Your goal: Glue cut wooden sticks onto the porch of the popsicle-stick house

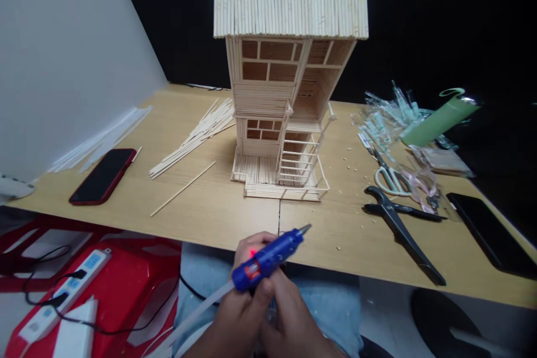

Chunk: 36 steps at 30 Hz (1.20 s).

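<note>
A blue hot glue gun [271,259] is held over my lap at the table's front edge, its metal nozzle pointing up and to the right. A long white glue stick [205,307] sticks out of its rear. My left hand [239,310] and my right hand [293,313] are closed together around its handle, which they mostly hide. Beyond them stands a two-storey model house [264,98] built of thin wooden sticks, with a stick roof, railings and a ladder-like stair. One loose wooden stick [183,188] lies to its left.
A pile of sticks [197,137], white strips [100,137] and a red-cased phone [103,176] lie left. At right are black cutters [398,229], white-handled scissors [392,180], a black phone [489,232], clear packets [390,114] and a green roll [438,117]. A power strip [69,291] rests on a red stool.
</note>
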Available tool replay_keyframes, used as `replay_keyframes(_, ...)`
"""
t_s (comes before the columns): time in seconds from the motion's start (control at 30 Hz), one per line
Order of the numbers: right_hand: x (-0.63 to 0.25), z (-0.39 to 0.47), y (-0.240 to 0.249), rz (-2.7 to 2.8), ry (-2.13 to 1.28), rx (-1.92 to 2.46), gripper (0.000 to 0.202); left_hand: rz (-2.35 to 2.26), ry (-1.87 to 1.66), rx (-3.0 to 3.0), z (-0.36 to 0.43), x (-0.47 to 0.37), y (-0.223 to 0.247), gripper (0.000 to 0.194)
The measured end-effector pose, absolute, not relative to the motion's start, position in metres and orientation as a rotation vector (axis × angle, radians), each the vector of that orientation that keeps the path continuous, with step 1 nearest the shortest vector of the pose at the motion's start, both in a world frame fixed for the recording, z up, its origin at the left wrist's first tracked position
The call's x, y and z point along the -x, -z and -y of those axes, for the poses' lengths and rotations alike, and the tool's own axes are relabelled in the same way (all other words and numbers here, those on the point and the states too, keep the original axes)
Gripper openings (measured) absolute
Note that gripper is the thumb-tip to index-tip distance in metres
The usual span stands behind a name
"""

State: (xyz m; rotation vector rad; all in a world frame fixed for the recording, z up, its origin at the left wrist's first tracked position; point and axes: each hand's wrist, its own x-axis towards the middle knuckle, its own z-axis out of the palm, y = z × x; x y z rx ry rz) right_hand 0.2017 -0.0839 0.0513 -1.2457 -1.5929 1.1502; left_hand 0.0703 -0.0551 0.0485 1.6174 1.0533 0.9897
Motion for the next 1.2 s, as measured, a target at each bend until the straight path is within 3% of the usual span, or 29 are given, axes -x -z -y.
replay_keyframes(0.13, -0.208, 0.093, -0.026, 1.359, -0.984, 1.245, 0.03, -0.901, -0.982, -1.747, 0.049, -0.092, -0.058, 0.04)
replay_keyframes(0.27, -0.226, 0.088, -0.022, 1.154, -1.025, 1.272, 0.028, -0.863, -0.884, -1.922, 0.029, -0.086, -0.057, 0.051)
replay_keyframes(0.4, -0.254, 0.076, -0.029, 1.018, -0.991, 1.34, 0.022, -1.232, -0.922, -1.949, -0.011, -0.055, -0.058, 0.02)
replay_keyframes(0.5, -0.275, 0.074, -0.027, 1.021, -0.96, 1.336, 0.023, -1.664, -1.088, -1.725, -0.048, -0.028, -0.059, 0.026)
replay_keyframes(0.73, -0.292, 0.078, -0.019, 0.882, -1.021, 1.322, 0.027, -1.763, -0.94, -1.781, -0.104, -0.017, -0.054, 0.042)
replay_keyframes(1.0, -0.29, 0.076, -0.02, 0.923, -1.014, 1.369, 0.028, -1.871, -0.85, -1.814, -0.12, -0.023, -0.051, 0.033)
replay_keyframes(1.2, -0.285, 0.073, -0.022, 0.875, -1.009, 1.366, 0.028, -1.812, -0.979, -1.787, -0.124, -0.023, -0.047, 0.029)
